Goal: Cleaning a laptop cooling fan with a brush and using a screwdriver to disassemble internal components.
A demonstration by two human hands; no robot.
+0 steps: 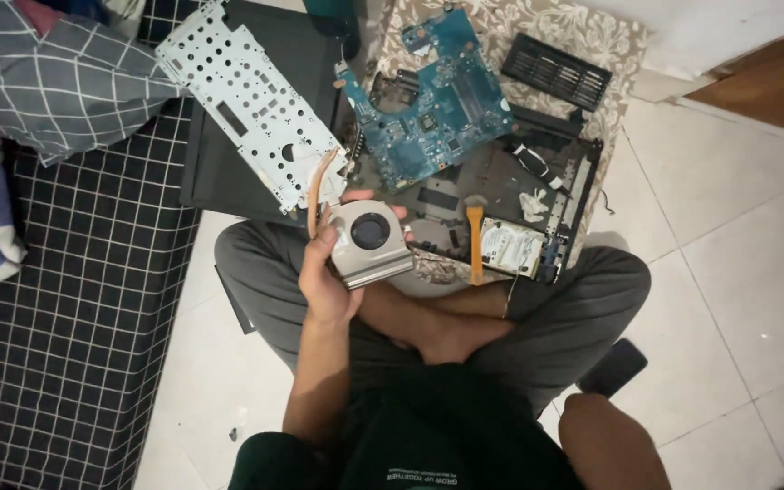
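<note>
Metal-cased round cooling fan with copper pipe [367, 238] looks light yet fragile; your left hand [327, 272] fingers clasp its casing edges; right hand unseen.

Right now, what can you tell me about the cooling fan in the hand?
The cooling fan is a flat, silver-grey metal housing with a round black rotor in the middle and a copper pipe curving off its upper left. The left hand grips it from the left side, holding it up over the lap, face toward the camera, just below the blue circuit board.
</note>
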